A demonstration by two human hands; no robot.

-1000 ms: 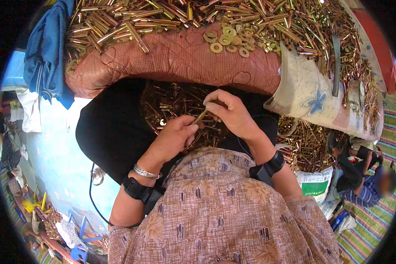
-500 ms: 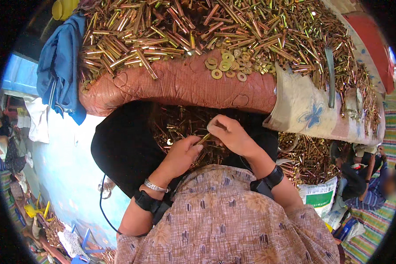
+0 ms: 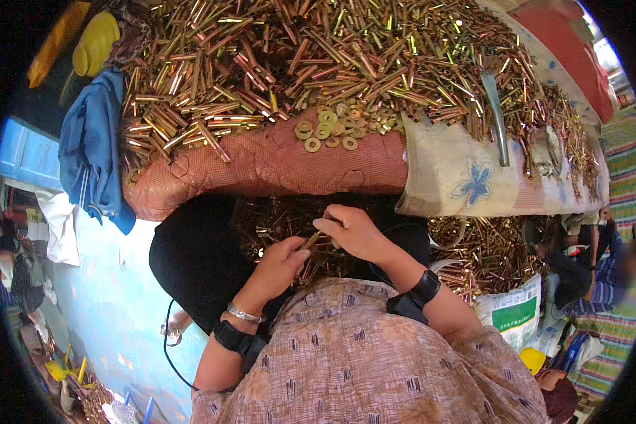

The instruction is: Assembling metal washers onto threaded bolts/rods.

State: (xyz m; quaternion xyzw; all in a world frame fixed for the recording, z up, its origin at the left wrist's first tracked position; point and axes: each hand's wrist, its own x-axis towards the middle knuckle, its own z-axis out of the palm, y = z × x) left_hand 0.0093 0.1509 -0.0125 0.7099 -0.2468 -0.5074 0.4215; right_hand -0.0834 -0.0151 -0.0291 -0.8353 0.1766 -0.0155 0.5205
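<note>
My left hand (image 3: 277, 272) is closed over my lap, with a short brass-coloured metal rod or tube (image 3: 309, 242) pinched between thumb and fingers. It points up and to the right, towards my right hand (image 3: 355, 232). The fingers of that hand are bent together close to the piece's upper end. Whatever sits in them is hidden. Beyond both hands, flat ring washers (image 3: 324, 130) lie on a red checked padded roll (image 3: 261, 167). Behind them spreads a large heap of brass-coloured metal tubes (image 3: 247, 56).
A patterned cloth (image 3: 431, 177) covers the roll's right part, with a grey metal tool (image 3: 496, 116) on it. More metal pieces (image 3: 484, 247) are heaped at the right, near a white-and-green sack (image 3: 512, 311). Blue cloth (image 3: 92, 141) hangs left. Another person (image 3: 615, 272) sits far right.
The view has shifted, so the roll and washers appear lower and further left. Both hands stay close together around the same metal piece, with little change in grip.
</note>
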